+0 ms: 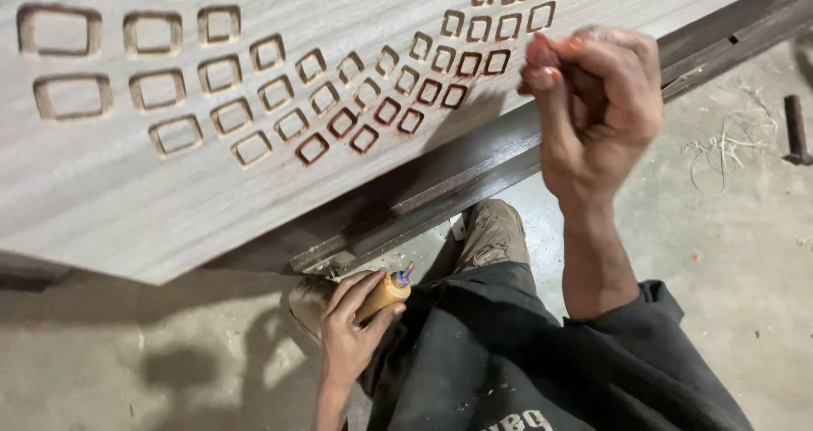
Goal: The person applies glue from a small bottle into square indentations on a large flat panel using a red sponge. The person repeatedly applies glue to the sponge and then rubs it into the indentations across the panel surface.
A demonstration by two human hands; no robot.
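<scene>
Head view: the left hand point(351, 321) is clamped around a small yellow bottle point(385, 292) (blue and orange tip pointing up right), low near the knee and just below the panel's near edge. The right hand point(597, 101) is raised at right over the dark rail point(474, 173), fingers curled together, pinching something too blurred to tell. The grey panel point(169, 202), cut with rows of square recesses, fills the far left.

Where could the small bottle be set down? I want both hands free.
Bare panel lies below the cut squares, above its lower edge. Open concrete floor lies right of the right hand, past the shavings. The grid is crowded. The left hand holds the bottle.
</scene>
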